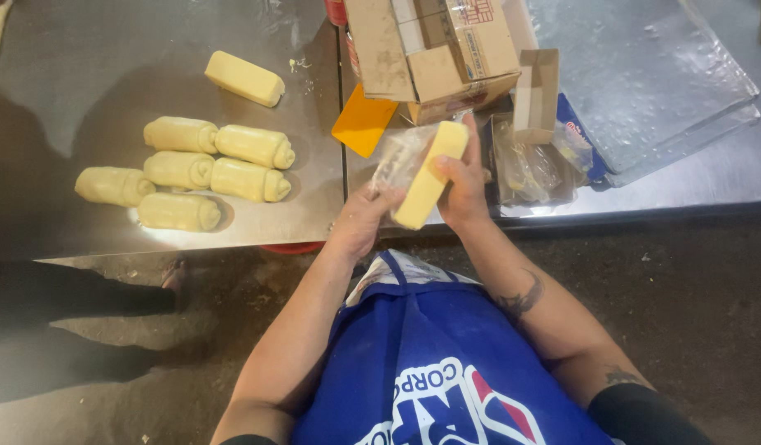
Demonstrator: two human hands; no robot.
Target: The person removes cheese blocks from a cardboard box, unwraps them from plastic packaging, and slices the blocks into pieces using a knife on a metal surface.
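Unwrapping step: right hand fingers clamped round a pale yellow butter block, held above the steel table edge; left hand fingers pinched on the clear plastic wrapper, peeling it off the block's left side. Six rolled dough pieces and another bare block lie well apart on the left. Judged next: pull wrapper fully clear, keeping firm grip on the soft block

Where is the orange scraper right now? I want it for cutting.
In the head view the orange scraper lies on the steel table, just left of the cardboard box and right of the dough rolls.
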